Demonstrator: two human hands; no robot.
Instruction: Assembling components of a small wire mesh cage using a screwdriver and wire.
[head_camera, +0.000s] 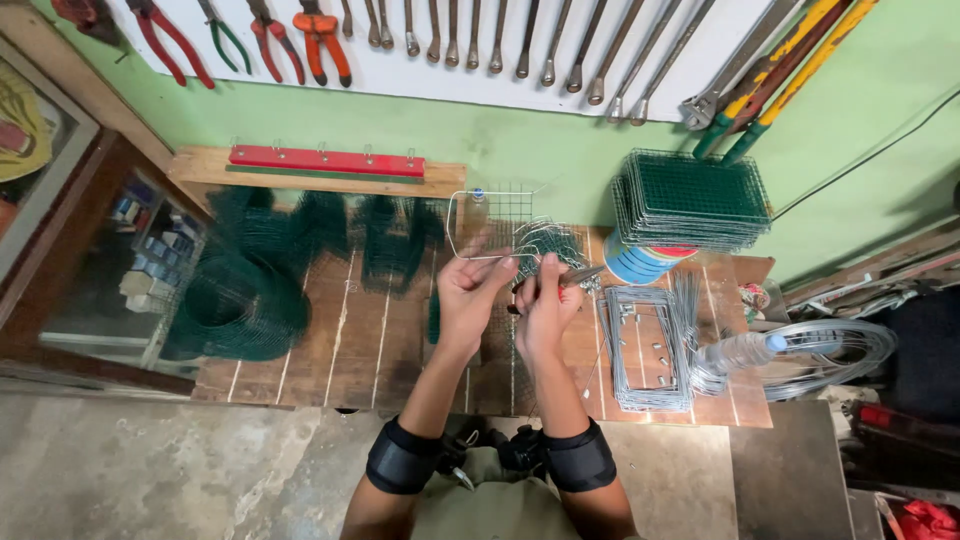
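My left hand (470, 292) holds up a small panel of silvery wire mesh (497, 224) by its lower edge, above the wooden workbench (330, 345). My right hand (545, 305) is closed on a pair of pliers (572, 277) whose tip points right, close to the mesh's lower right corner. Both hands are raised together over the bench's middle. Black bands wrap both forearms.
Rolls of green wire mesh (245, 300) lie at the left. A stack of green mesh panels (690, 197) rests on coloured tape rolls at the back right. Bent wire frames (645, 345), a plastic bottle (745, 350) and a wire coil (840, 350) lie right. Tools hang on the wall.
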